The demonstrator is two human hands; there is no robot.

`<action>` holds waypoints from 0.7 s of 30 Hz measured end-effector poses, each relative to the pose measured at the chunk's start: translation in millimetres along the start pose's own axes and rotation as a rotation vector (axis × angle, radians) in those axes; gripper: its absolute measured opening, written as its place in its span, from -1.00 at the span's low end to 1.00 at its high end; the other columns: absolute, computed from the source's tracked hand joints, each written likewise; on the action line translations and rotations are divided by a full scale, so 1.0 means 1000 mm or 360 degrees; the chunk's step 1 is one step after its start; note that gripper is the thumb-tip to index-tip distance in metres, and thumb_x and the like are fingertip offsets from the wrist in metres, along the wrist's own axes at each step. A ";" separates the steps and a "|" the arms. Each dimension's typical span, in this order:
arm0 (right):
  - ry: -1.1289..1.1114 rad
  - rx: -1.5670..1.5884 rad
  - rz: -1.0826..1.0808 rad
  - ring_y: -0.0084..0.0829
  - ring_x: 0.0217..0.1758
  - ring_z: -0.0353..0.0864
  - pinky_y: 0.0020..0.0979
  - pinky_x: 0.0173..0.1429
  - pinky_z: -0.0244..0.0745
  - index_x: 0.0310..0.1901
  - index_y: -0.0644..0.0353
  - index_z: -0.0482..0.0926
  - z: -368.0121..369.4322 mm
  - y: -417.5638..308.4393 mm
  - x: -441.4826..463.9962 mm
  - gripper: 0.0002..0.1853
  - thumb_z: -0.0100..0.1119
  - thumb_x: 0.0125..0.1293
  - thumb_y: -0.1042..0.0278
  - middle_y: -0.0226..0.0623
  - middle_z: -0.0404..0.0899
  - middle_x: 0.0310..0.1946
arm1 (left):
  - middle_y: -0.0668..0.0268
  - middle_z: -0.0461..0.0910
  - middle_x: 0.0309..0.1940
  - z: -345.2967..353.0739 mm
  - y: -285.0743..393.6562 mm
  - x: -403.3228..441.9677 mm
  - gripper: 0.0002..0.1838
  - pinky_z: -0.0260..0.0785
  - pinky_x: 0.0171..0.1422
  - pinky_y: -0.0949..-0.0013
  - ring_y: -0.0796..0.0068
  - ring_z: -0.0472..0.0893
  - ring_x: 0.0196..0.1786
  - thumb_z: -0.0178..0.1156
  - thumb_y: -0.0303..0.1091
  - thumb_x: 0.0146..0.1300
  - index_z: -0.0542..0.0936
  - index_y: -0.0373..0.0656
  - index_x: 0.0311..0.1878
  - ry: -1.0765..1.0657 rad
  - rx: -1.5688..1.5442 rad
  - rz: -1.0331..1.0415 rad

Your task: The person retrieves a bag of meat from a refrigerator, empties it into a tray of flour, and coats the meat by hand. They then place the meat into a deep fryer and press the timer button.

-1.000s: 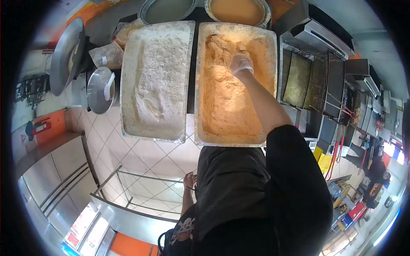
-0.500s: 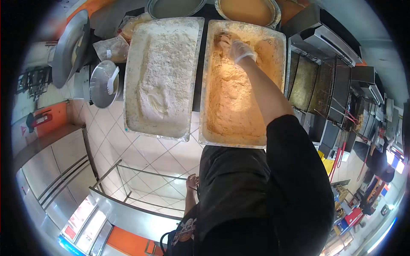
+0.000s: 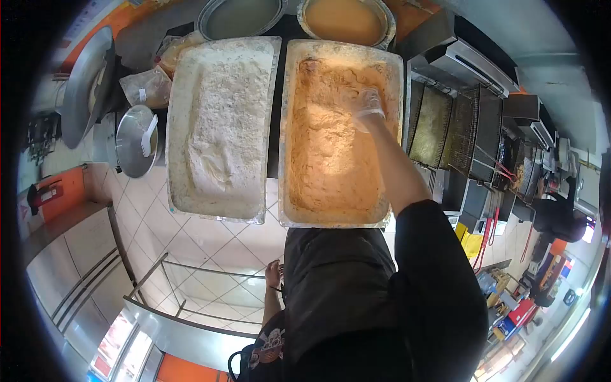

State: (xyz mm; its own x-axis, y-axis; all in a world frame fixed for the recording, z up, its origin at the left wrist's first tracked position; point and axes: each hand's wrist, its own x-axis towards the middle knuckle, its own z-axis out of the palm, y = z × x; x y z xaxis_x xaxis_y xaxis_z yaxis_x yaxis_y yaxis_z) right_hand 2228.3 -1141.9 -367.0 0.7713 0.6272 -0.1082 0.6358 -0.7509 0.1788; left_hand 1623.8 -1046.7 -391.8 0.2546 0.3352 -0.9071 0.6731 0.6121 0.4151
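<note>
My right hand (image 3: pixel 367 107) wears a clear plastic glove and reaches into the right-hand tub (image 3: pixel 293 219), which holds an orange-tinted, flour-like powder (image 3: pixel 328 143). It is in the far right part of the tub, touching the powder. Its fingers are blurred and partly lost in the coating, so their grip and anything under them cannot be made out. Bare and low at my side, my left hand (image 3: pixel 273 274) hangs beside my dark apron (image 3: pixel 337 274), fingers loosely apart and holding nothing visible.
Left of it stands a tub (image 3: pixel 178 207) of white flour. Behind are a basin of greyish liquid (image 3: pixel 238 18) and one of orange liquid (image 3: pixel 344 20). A metal bowl with a white-handled utensil (image 3: pixel 148 137) sits left. Fryers with wire baskets (image 3: pixel 461 124) line the right.
My right hand has moved right and nearer within the orange tub. A lumpy shape by its fingers earlier no longer shows. The whole view has shifted slightly; my left hand still hangs at my side.
</note>
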 end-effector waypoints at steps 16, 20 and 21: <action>0.0181 0.0082 0.0769 -0.25 0.10 0.31 -0.28 0.10 0.26 0.04 0.25 0.30 -0.081 -0.050 0.030 -0.46 -0.09 0.12 0.02 -0.06 0.27 0.06 | 0.12 0.51 -0.44 0.003 -0.004 -0.013 -0.77 0.32 -0.50 0.48 0.46 0.48 -0.52 -0.06 -0.36 0.20 0.34 -0.20 -0.09 0.0135 -0.0249 -0.0270; -0.0469 0.0773 0.0571 -0.12 0.21 0.13 -0.09 0.18 0.08 0.18 0.32 0.07 -0.124 -0.084 0.015 -0.27 -0.25 0.16 -0.15 -0.03 0.06 0.19 | 0.12 0.51 -0.43 0.004 -0.004 -0.014 -0.76 0.36 -0.45 0.47 0.44 0.50 -0.48 -0.06 -0.35 0.20 0.35 -0.20 -0.09 0.0225 -0.0343 -0.0252; -0.0466 0.0771 0.0560 -0.12 0.21 0.13 -0.09 0.18 0.08 0.18 0.32 0.07 -0.117 -0.099 0.000 -0.27 -0.25 0.16 -0.15 -0.03 0.06 0.19 | 0.12 0.51 -0.42 0.001 -0.012 -0.010 -0.76 0.37 -0.44 0.47 0.44 0.51 -0.47 -0.06 -0.34 0.20 0.35 -0.20 -0.09 0.0210 -0.0419 -0.0258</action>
State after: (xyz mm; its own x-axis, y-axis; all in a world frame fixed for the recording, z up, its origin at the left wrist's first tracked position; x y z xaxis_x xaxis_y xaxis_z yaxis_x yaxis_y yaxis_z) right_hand 2161.5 -1043.7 -269.7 0.8683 0.2973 -0.3971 0.2340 -0.9513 -0.2005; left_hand 1614.5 -1058.0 -387.9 0.0553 0.2977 -0.9531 0.4909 0.8231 0.2856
